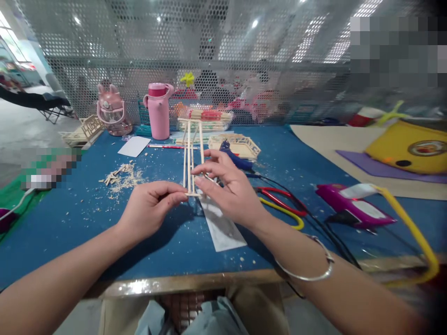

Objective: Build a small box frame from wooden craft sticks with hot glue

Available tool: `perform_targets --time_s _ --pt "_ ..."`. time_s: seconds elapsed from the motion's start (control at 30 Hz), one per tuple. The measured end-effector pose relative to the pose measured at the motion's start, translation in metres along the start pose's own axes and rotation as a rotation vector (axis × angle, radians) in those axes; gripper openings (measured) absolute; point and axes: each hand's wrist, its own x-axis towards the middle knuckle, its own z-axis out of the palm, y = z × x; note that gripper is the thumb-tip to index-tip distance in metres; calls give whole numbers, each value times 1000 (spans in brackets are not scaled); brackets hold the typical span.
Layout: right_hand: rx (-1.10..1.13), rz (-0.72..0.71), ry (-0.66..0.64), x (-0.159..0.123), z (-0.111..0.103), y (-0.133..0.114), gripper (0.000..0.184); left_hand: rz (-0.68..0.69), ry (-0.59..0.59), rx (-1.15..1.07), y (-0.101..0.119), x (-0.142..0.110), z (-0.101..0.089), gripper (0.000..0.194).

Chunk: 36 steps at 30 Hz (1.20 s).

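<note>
A narrow frame of thin wooden sticks (189,158) is held up above the blue table, its long sticks running away from me. My left hand (153,202) pinches its near left corner between thumb and fingers. On the right side, the curled fingers and thumb of my right hand (228,188) close about the frame's long stick; the exact contact is partly hidden. Just behind that hand lies a dark blue glue gun (237,158) with a cable. Below the frame, a white paper strip (223,228) rests on the table.
Stick offcuts and sawdust (122,177) lie left. Behind are a pink bottle (159,114), a clear bottle with a pink lid (113,111), bundled sticks (211,118) and a wooden tray-like piece (240,145). Right are red-and-yellow-handled scissors or pliers (282,202) and a purple device (352,207).
</note>
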Motion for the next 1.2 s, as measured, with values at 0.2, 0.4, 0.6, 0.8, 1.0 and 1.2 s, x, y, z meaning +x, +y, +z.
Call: perform_targets --time_s 0.2,0.4,0.6,0.8,1.0,1.2 --pt "-188 -122 78 -4 -2 -2 10 87 -22 31 2 -1 1 11" --pt "24 50 299 -3 -7 -1 20 100 -25 73 2 -2 2 10" --pt "510 411 -353 2 -4 1 30 113 -52 63 3 -3 2 10" --pt "583 456 -369 1 4 3 33 4 -49 5 5 -4 3 10" --pt "562 440 -311 -1 5 9 35 -69 -64 -70 5 -2 2 10" --pt "571 434 -275 -1 6 8 36 -40 -64 -54 6 -2 3 10"
